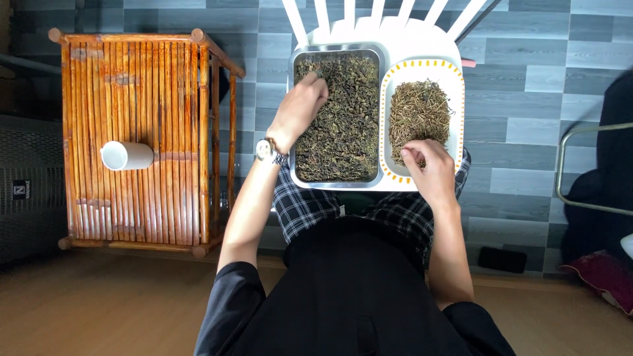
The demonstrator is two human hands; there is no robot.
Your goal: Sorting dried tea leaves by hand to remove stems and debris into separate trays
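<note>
A metal tray (376,59) full of dark dried leaves (346,132) rests on a white plastic chair (395,29). Beside it on the right stands a white dish with a yellow dotted rim (458,99) holding lighter dried stems (417,112). My left hand (300,105), with a wristwatch (269,151) on the wrist, reaches into the leaves at the tray's upper left, fingers pinched among them. My right hand (432,168) is at the dish's near edge, its fingers closed on a few stems.
A bamboo side table (138,86) stands to the left with a white cup (125,155) lying on its side on it. A metal chair frame (580,165) and a dark red cushion (603,273) are at the right. Grey tiles cover the floor.
</note>
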